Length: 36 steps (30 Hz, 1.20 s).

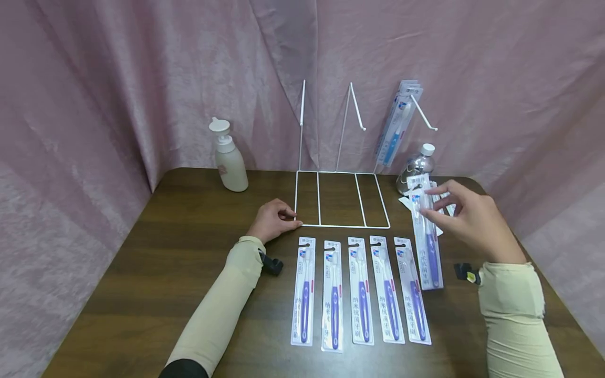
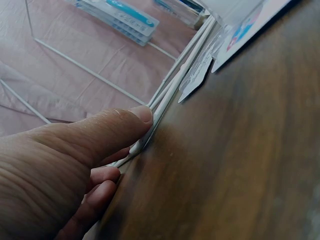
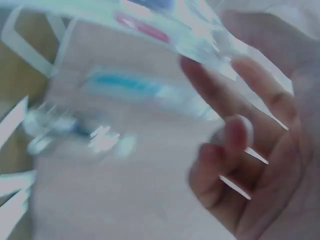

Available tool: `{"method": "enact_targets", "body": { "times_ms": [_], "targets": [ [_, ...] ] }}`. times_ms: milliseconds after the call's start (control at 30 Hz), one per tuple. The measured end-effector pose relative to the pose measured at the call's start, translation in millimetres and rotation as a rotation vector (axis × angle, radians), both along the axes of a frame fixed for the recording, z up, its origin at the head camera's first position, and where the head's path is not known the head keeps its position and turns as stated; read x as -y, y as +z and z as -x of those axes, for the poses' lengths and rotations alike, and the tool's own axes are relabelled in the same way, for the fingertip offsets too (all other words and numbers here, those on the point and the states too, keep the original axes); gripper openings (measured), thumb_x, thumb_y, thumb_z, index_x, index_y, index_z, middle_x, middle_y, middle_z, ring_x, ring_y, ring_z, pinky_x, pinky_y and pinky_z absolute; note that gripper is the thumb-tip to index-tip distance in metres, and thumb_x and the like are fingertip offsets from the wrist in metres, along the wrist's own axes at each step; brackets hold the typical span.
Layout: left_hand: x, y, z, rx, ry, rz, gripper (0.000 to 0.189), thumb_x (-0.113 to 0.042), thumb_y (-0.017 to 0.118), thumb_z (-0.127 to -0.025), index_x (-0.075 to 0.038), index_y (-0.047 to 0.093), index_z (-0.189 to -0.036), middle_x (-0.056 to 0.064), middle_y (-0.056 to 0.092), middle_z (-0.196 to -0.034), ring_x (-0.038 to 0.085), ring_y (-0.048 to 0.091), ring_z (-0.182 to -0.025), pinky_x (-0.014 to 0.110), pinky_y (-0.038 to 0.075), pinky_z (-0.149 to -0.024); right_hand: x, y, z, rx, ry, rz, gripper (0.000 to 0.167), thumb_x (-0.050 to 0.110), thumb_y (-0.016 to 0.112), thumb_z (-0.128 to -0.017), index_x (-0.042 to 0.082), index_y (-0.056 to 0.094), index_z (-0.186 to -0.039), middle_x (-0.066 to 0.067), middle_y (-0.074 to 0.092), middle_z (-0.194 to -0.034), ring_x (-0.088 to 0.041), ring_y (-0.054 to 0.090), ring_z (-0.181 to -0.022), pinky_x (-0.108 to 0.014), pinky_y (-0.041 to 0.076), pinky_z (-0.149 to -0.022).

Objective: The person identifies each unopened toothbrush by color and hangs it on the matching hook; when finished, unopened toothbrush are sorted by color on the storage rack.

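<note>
My left hand pinches the front left corner of a white wire rack standing on the table. In the left wrist view the thumb lies along the wire and the fingers curl below it. My right hand holds a packaged purple toothbrush by the upper part of its blister pack, tilted above the right side of the table. In the blurred right wrist view the pack crosses the top. Several more purple toothbrush packs lie in a row in front of the rack.
Blue toothbrush packs hang from the rack's right hook; the left hook and middle hook are bare. A pump bottle stands back left. Behind the right hand are a clear bottle with a white cap and white pieces.
</note>
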State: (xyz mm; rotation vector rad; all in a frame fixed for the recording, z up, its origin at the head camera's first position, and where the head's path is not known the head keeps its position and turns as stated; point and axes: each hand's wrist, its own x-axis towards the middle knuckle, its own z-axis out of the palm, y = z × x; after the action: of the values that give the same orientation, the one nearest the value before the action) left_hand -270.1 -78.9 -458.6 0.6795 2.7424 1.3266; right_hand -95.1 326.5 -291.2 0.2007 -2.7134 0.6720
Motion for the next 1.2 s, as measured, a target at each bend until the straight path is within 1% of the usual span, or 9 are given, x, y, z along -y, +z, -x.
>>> {"method": "enact_targets", "body": {
  "times_ms": [100,200,367,567,767,900,1000,1133,1200],
  "targets": [
    [-1.4,0.3,2.5,-0.01,0.012,0.001,0.022,-0.031,0.094,-0.082,-0.017,0.081,-0.092,-0.002,0.066,-0.101,0.018,0.061,-0.094,0.035,0.053,-0.085,24,21.2,14.8,-0.158,0.039,-0.002,0.041,0.025,0.09,-0.087,0.018,0.073,-0.123,-0.006,0.079,-0.092,-0.017,0.051,-0.058,-0.027,0.038,-0.05],
    [-5.9,0.4,4.9,-0.008,0.007,0.005,0.021,-0.032,0.093,-0.082,-0.018,0.081,-0.093,-0.002,0.066,-0.102,0.018,0.061,-0.094,0.034,0.053,-0.085,43,34.5,29.1,-0.282,0.073,0.007,0.04,0.022,0.09,-0.087,0.019,0.074,-0.124,-0.002,0.078,-0.088,-0.014,0.049,-0.055,-0.023,0.036,-0.05],
    [-14.9,-0.1,5.4,0.02,0.001,0.009,0.021,-0.032,0.093,-0.082,-0.017,0.081,-0.092,-0.001,0.066,-0.101,0.017,0.061,-0.094,0.034,0.053,-0.085,65,42.4,49.0,-0.376,0.091,0.053,0.038,0.023,0.087,-0.09,0.019,0.073,-0.125,0.0,0.078,-0.089,-0.011,0.05,-0.055,-0.021,0.038,-0.052],
    [-23.8,-1.7,7.6,0.007,0.009,0.004,0.02,-0.03,0.094,-0.082,-0.016,0.081,-0.09,-0.001,0.067,-0.101,0.017,0.061,-0.094,0.034,0.053,-0.084,77,44.1,70.9,-0.418,0.084,0.075,0.037,0.021,0.085,-0.092,0.017,0.073,-0.126,-0.008,0.08,-0.093,-0.014,0.057,-0.057,-0.018,0.037,-0.053],
    [-28.3,0.0,9.6,0.014,0.012,0.014,0.02,-0.03,0.093,-0.082,-0.017,0.08,-0.089,0.0,0.066,-0.102,0.017,0.061,-0.094,0.034,0.053,-0.084,80,40.6,84.0,-0.414,0.07,0.065,0.037,0.022,0.085,-0.092,0.013,0.072,-0.126,-0.013,0.079,-0.098,-0.02,0.062,-0.057,-0.017,0.036,-0.05],
    [-28.4,1.3,10.9,0.009,0.021,0.014,0.02,-0.029,0.094,-0.082,-0.016,0.079,-0.089,0.0,0.066,-0.102,0.018,0.062,-0.094,0.034,0.053,-0.085,82,35.8,93.4,-0.415,0.064,0.07,0.036,0.024,0.084,-0.093,0.013,0.072,-0.125,-0.012,0.08,-0.097,-0.018,0.058,-0.053,-0.018,0.035,-0.048],
    [-28.0,1.7,11.0,0.013,0.028,0.014,0.02,-0.029,0.094,-0.082,-0.016,0.079,-0.089,0.0,0.066,-0.102,0.018,0.062,-0.094,0.034,0.053,-0.085,85,29.9,102.6,-0.415,0.054,0.09,0.037,0.027,0.084,-0.093,0.014,0.071,-0.125,-0.011,0.08,-0.097,-0.014,0.05,-0.048,-0.021,0.033,-0.046],
    [-29.4,0.0,10.9,0.014,0.022,0.001,0.02,-0.031,0.093,-0.082,-0.017,0.079,-0.089,-0.001,0.066,-0.101,0.017,0.062,-0.094,0.033,0.053,-0.085,89,19.6,119.9,-0.422,0.038,0.182,0.036,0.027,0.084,-0.093,0.011,0.069,-0.122,-0.013,0.079,-0.098,-0.007,0.042,-0.047,-0.023,0.031,-0.047],
    [-31.5,-1.8,11.1,0.009,0.016,-0.015,0.021,-0.03,0.094,-0.082,-0.017,0.079,-0.088,-0.002,0.066,-0.1,0.016,0.062,-0.093,0.033,0.054,-0.085,90,14.7,129.9,-0.428,0.022,0.227,0.037,0.027,0.084,-0.093,0.008,0.068,-0.121,-0.014,0.079,-0.099,-0.008,0.046,-0.05,-0.022,0.032,-0.05]
  ]
}}
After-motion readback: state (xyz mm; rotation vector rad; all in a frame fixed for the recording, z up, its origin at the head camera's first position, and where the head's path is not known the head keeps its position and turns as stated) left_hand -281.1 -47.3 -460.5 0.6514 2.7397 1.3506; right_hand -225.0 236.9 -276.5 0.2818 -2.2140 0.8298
